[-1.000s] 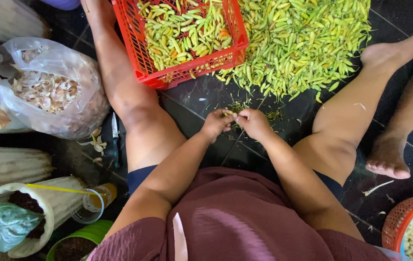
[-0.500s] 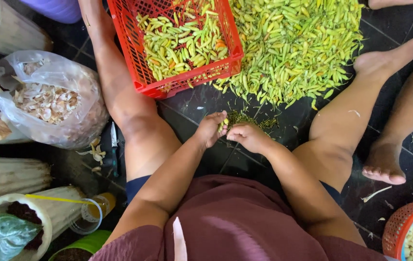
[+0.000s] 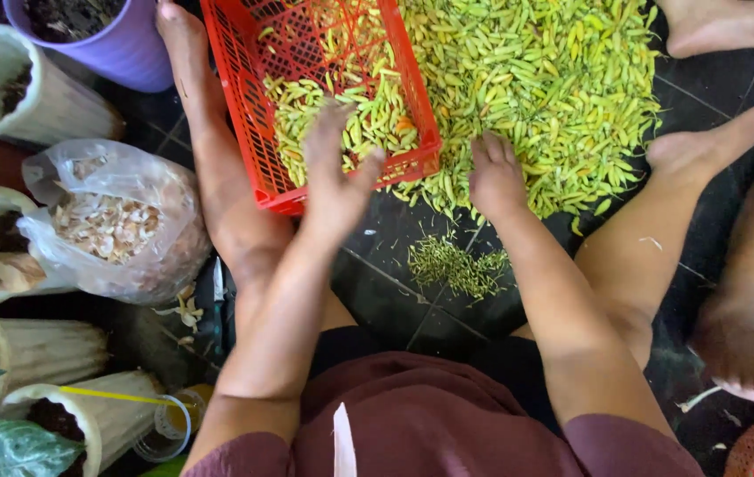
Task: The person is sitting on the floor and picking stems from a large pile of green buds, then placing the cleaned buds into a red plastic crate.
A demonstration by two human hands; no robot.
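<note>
Looking down from the head cam: left hand (image 3: 335,181) hovers fingers spread over the red crate (image 3: 245,132), right hand (image 3: 493,177) lies flat, fingers together, on the chili pile's (image 3: 554,88) near edge. Careless sweeps could scatter chilies into the stem heap (image 3: 456,265).

Sitting on a dark tiled floor (image 3: 395,291), legs spread. Left hand (image 3: 335,177) hovering open, fingers spread, over the near rim of a red plastic crate (image 3: 245,115) holding green-yellow chillies (image 3: 368,106). Right hand (image 3: 493,177) lying palm-down, fingers extended, on the edge of a big loose heap of chillies (image 3: 536,88) just beside the crate. Small pile of green stems (image 3: 456,265) lying between the knees. Clear plastic bag of pale peels (image 3: 112,225) resting by the left leg.
</note>
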